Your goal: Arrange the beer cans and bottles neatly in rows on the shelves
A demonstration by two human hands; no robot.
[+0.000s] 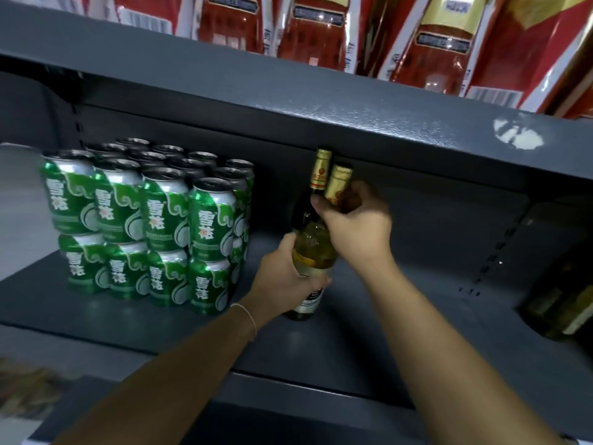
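Two beer bottles with gold foil necks stand together on the grey shelf (401,316). My left hand (282,277) grips the body of the front bottle (313,248) low, near its white label. My right hand (356,220) is curled round the front bottle's neck. The rear bottle (321,168) rises just behind, its dark body mostly hidden. To the left, green beer cans (167,216) are stacked two high in several neat rows.
An upper shelf edge (353,123) hangs just above the bottle tops, carrying red boxed goods (433,43). More dark bottles (564,303) stand at the far right. Bare shelf lies right of the bottles. A perforated upright (494,252) divides the bays.
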